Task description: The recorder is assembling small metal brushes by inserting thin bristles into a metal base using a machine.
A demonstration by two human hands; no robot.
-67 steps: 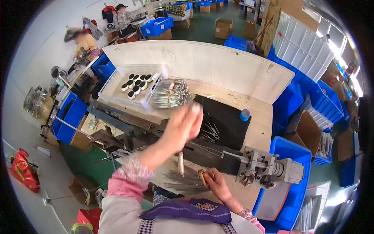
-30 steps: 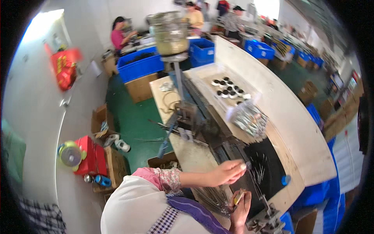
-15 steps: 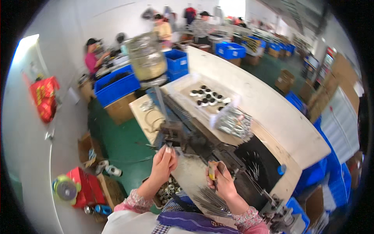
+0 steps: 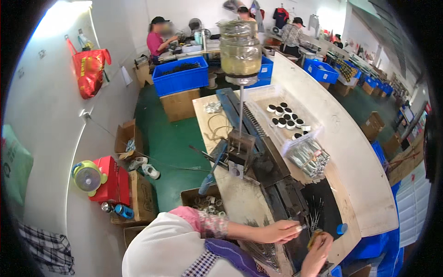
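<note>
Right now, a yellow tool [image 4: 314, 239] sits gripped in the curled right hand [image 4: 320, 252], near thin metal rods [image 4: 315, 213] on a black mat [image 4: 328, 194]. Just beside, the left hand's [image 4: 282, 231] fingers pinch together, contents unclear. Beyond lie a rod bundle [image 4: 308, 159] and a tray [image 4: 259, 98] of black-topped discs [image 4: 288, 117].

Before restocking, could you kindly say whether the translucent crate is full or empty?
Partly filled: round pieces occupy the translucent crate, but bare bottom shows beside them.
</note>
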